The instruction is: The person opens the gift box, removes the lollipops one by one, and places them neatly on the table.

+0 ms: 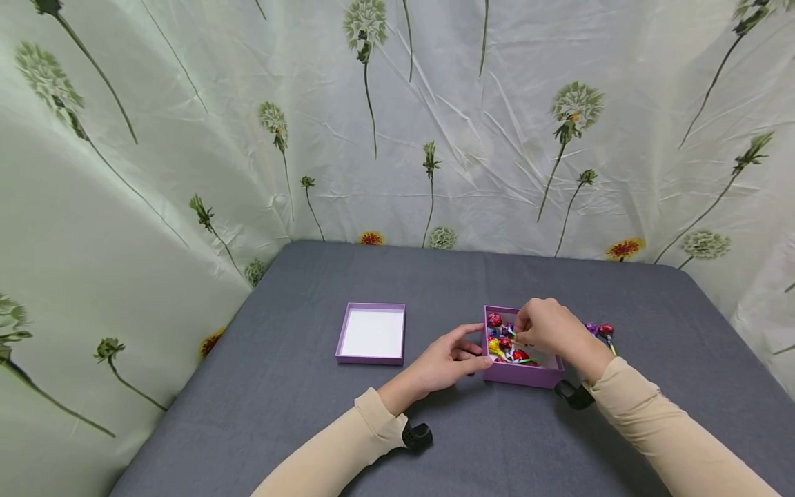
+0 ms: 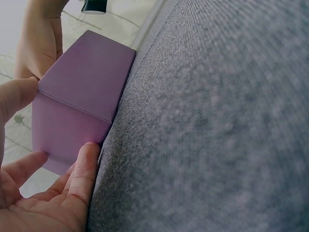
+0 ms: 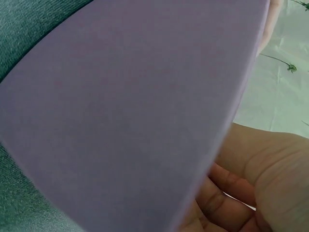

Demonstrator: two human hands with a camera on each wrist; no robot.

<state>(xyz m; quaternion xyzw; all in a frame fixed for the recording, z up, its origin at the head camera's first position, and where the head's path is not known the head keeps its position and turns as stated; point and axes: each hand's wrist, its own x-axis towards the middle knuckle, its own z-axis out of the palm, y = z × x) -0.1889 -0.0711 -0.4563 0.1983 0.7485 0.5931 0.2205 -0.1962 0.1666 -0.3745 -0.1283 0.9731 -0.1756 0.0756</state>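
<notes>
Right of centre in the frame, a purple box [image 1: 524,375] of wrapped lollipops [image 1: 519,355] stood on the grey surface [image 1: 248,414], the left hand [image 1: 437,360] touching its left side with spread fingers. Inside it, the right hand [image 1: 553,328] apparently pinched a lollipop stick [image 1: 514,336], partly hidden; a shallow purple lid [image 1: 373,335] lay near lower centre.

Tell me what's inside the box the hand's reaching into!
The purple box holds shiny red and yellow candies. The right hand covers part of the inside, so what's beneath can't be seen.
</notes>
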